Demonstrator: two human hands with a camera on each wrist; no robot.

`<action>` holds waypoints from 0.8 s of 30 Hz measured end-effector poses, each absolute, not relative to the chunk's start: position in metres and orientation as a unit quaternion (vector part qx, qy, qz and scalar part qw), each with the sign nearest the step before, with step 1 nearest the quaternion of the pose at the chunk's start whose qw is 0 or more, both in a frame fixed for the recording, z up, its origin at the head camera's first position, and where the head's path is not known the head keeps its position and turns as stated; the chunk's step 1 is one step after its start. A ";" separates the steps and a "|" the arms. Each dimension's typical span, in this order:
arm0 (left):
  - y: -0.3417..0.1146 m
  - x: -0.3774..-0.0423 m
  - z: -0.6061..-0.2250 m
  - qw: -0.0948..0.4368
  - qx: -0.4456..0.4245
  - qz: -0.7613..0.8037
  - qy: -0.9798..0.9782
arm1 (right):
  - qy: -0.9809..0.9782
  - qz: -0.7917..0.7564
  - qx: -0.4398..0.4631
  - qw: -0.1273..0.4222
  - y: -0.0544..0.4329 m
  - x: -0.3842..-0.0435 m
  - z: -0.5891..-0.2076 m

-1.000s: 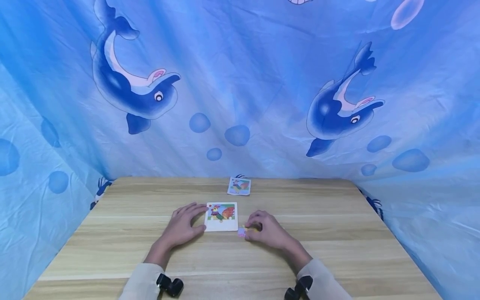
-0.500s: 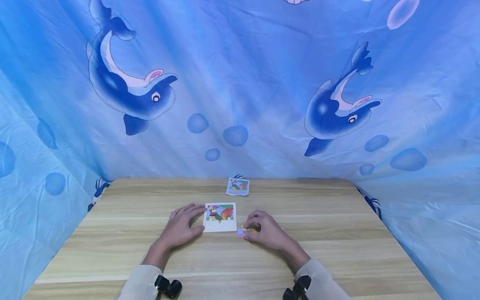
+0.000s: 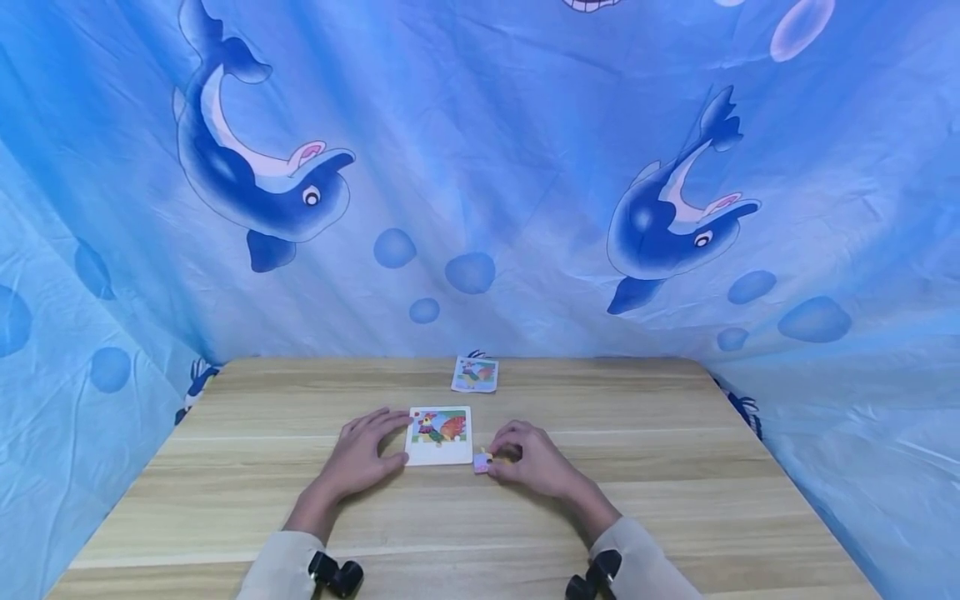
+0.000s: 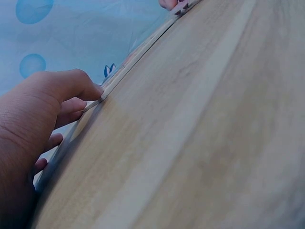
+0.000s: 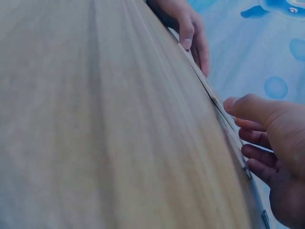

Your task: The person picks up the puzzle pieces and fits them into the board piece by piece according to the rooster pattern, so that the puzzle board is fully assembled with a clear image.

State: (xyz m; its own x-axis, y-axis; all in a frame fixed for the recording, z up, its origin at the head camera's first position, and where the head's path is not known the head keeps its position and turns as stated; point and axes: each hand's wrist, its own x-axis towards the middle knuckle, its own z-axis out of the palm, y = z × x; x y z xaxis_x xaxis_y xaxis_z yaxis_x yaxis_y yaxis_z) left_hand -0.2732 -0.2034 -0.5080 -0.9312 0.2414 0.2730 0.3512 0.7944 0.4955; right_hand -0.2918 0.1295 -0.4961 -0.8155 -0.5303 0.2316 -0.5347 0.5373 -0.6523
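The left hand (image 3: 363,452), thumb and fingers apart, touches the square white-bordered rooster board (image 3: 439,455), seemingly steadying it; the right hand (image 3: 536,460) pinches a small lilac jigsaw piece (image 3: 482,465).

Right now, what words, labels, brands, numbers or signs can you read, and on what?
No readable text.
White square puzzle board with a rooster picture: tiny red corner mark, too small to read.
Small square card with a rooster picture: details too small to read.
Small lilac puzzle piece: no legible text.
Black wrist-worn device on the left sleeve: no legible brand.
Blue dolphin-print fabric backdrop: no lettering visible.
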 end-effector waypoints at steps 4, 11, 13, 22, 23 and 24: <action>-0.203 -0.273 -0.508 0.111 -0.167 -0.279 -0.939 | -0.874 0.388 0.294 -0.004 0.128 -0.294 -0.496; -0.204 -0.273 -0.509 0.099 -0.158 -0.286 -0.940 | -0.862 0.415 0.290 -0.008 0.115 -0.297 -0.493; -0.205 -0.273 -0.509 0.098 -0.157 -0.282 -0.941 | -0.859 0.416 0.298 -0.004 0.109 -0.299 -0.493; -0.203 -0.273 -0.508 0.084 -0.152 -0.284 -0.943 | -0.856 0.410 0.315 0.013 0.078 -0.304 -0.493; -0.203 -0.273 -0.508 0.084 -0.152 -0.281 -0.944 | -0.856 0.409 0.316 0.013 0.074 -0.305 -0.492; -0.203 -0.273 -0.507 0.085 -0.151 -0.280 -0.944 | -0.856 0.407 0.319 0.015 0.071 -0.306 -0.492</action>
